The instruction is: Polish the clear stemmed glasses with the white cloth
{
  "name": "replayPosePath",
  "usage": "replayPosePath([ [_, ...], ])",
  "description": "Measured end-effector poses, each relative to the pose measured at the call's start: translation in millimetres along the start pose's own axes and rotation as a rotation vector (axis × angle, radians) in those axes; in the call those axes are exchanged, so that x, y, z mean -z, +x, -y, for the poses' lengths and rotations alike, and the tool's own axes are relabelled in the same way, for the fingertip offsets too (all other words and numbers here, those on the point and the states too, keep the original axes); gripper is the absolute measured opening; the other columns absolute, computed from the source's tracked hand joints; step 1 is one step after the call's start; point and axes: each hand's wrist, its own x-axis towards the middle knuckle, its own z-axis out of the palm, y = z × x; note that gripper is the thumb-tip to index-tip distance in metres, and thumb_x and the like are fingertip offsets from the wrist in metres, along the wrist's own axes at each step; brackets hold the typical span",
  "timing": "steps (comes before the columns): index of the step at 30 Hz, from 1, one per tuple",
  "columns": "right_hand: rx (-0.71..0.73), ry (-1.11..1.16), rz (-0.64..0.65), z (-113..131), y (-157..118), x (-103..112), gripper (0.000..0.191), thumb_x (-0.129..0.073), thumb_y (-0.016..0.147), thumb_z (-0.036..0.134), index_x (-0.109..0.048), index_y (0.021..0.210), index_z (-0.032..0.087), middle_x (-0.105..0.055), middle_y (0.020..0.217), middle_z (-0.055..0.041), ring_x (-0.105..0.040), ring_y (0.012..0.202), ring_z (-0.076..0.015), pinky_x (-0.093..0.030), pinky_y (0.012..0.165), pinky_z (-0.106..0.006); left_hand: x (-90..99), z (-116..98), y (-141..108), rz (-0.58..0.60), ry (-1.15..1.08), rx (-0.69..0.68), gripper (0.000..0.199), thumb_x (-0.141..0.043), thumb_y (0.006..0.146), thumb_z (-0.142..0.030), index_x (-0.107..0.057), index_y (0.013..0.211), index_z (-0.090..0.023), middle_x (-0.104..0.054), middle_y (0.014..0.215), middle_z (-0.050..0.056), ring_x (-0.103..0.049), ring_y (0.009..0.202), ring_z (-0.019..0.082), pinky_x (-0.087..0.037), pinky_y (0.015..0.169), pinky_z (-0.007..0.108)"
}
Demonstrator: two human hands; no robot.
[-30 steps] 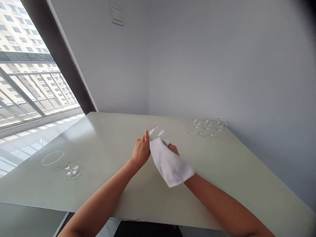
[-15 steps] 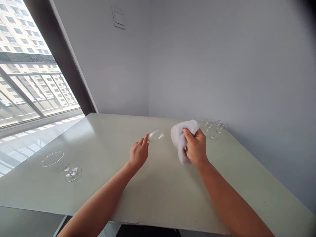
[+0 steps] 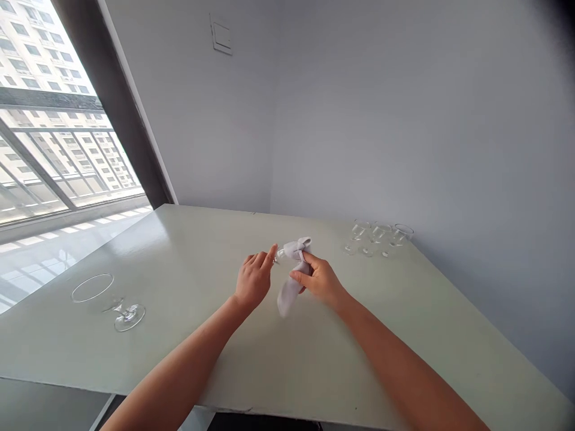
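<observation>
My left hand (image 3: 256, 278) is closed around the stem end of a clear stemmed glass (image 3: 281, 252), which is tipped sideways above the table with its bowl towards the right. A white cloth (image 3: 297, 254) covers the bowl's rim end. My right hand (image 3: 321, 276) pinches the cloth between thumb and fingers, and a loose end hangs below. The base of the held glass is hidden behind my left hand.
One stemmed glass (image 3: 128, 316) is on the left part of the pale table (image 3: 179, 353). Several more stemmed glasses (image 3: 376, 233) are grouped at the back right, close to the grey wall (image 3: 404, 120). A window (image 3: 58, 131) lies on the left.
My right hand has moved left with the cloth and brought it onto the glass's bowl. The left hand keeps its grip on the glass in nearly the same spot.
</observation>
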Motion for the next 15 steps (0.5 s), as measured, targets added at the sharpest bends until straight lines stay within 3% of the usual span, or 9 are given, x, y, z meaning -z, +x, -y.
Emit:
replayPosePath([
  [4, -0.003, 0.006, 0.011, -9, 6, 4, 0.035, -0.063, 0.068, 0.029, -0.063, 0.102, 0.02, -0.052, 0.061, 0.0033, -0.051, 0.056, -0.0118, -0.049, 0.053, -0.026, 3.1, -3, 0, 0.052, -0.016, -0.044, 0.04, -0.035, 0.087, -0.012, -0.038, 0.126, -0.016, -0.057, 0.073, 0.003, -0.051, 0.064, 0.014, -0.038, 0.066, 0.028],
  [7, -0.051, 0.153, 0.101, -18, 9, 5, 0.029, -0.067, 0.065, 0.031, -0.066, 0.089, 0.016, -0.054, 0.06, 0.0016, -0.053, 0.054, -0.0133, -0.049, 0.048, -0.027, 6.9, -5, 1, 0.062, -0.017, -0.098, 0.036, -0.036, 0.087, -0.016, -0.042, 0.123, -0.015, -0.059, 0.074, 0.004, -0.052, 0.064, 0.014, -0.037, 0.063, 0.028],
  [10, -0.12, 0.31, 0.102, -23, 4, 8, 0.026, -0.069, 0.063, 0.033, -0.064, 0.081, 0.015, -0.053, 0.06, 0.0012, -0.053, 0.053, -0.0136, -0.044, 0.042, -0.025, 12.6, -10, 3, 0.087, -0.058, -0.143, 0.033, -0.037, 0.088, -0.02, -0.045, 0.12, -0.016, -0.06, 0.072, 0.003, -0.054, 0.062, 0.013, -0.035, 0.061, 0.028],
  [13, -0.105, 0.228, 0.111, -18, -8, 18, 0.025, -0.067, 0.066, 0.034, -0.064, 0.082, 0.016, -0.053, 0.062, 0.0013, -0.052, 0.055, -0.013, -0.043, 0.045, -0.025, 23.9, -16, 9, 0.222, -0.208, -0.063, 0.032, -0.039, 0.088, -0.026, -0.048, 0.118, -0.02, -0.061, 0.073, 0.001, -0.054, 0.061, 0.012, -0.036, 0.061, 0.026],
  [15, -0.066, 0.055, 0.17, -10, -19, 29, 0.021, -0.066, 0.068, 0.033, -0.065, 0.082, 0.017, -0.052, 0.062, 0.0022, -0.049, 0.057, -0.0117, -0.041, 0.05, -0.024, 34.8, -18, 14, 0.43, -0.426, 0.034, 0.031, -0.043, 0.085, -0.032, -0.051, 0.113, -0.022, -0.06, 0.075, 0.0, -0.053, 0.061, 0.01, -0.038, 0.06, 0.024],
])
